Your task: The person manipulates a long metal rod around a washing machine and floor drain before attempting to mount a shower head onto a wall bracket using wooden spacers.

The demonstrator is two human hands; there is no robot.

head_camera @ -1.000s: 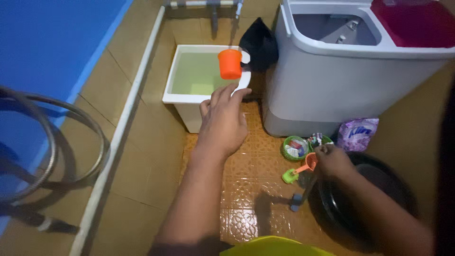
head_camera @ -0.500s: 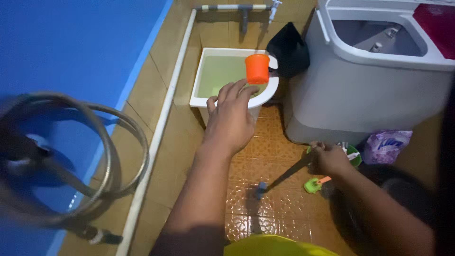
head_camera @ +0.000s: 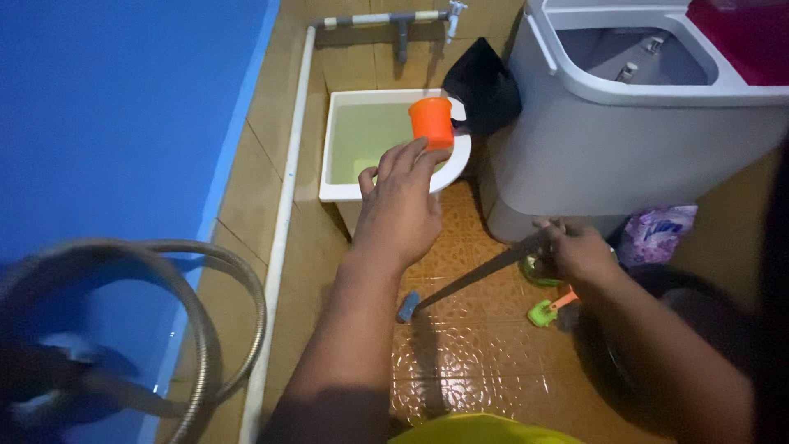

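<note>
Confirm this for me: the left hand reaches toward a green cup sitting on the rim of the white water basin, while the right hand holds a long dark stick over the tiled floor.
Not quite. In the head view the cup is orange, not green. The rest holds: the left hand reaches toward it at the rim of the white water basin, and the right hand holds the long dark stick over the tiled floor.

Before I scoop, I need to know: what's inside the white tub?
The white tub holds greenish water. The orange cup and left hand cover its right side, so anything there is hidden.
</note>
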